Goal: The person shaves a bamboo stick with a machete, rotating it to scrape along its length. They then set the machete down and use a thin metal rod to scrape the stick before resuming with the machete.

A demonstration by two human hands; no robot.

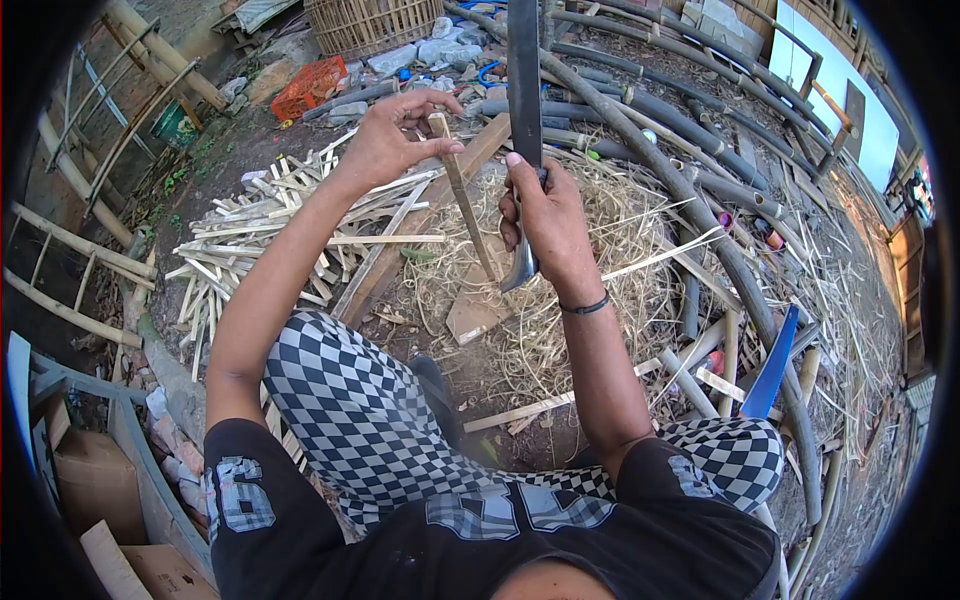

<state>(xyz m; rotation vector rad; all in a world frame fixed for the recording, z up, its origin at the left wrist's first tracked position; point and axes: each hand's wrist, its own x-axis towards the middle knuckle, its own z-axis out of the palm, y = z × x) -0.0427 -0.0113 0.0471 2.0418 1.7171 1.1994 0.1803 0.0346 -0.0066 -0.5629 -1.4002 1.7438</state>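
Gripping: right hand (550, 215) closed around the machete (525, 85), blade up, above the shavings heap (630, 245).
Left hand (395, 140): half open over the heap's left edge, fingers curved about the top of a wooden strip (465, 200); how firmly, I cannot tell.
Strip's lower end: at the wood block (475, 318), on the heap's near-left edge.
Loose strips (260, 235): piled left of the heap.
Orange crate (308, 88): beyond the heap, leftward.
Woven basket (370, 25): beyond the heap, farthest.
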